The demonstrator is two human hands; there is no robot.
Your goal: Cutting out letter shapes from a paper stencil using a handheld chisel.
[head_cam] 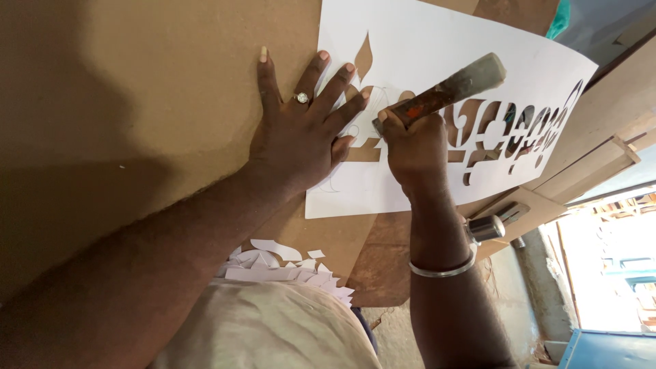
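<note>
The left hand (301, 133), fingers spread flat, pins the white stencil (437, 41) to the board (157, 89) while the right hand (410, 147), closed around a chisel (437, 92), cuts the pattern, which calls for steady pressure.

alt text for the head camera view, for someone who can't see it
A person's right hand grips a worn, thick-handled cutting tool, its tip on a white paper stencil with cut-out shapes, while the left hand, wearing a ring, lies flat holding the sheet on a brown board. White paper scraps lie near the person's lap.
</note>
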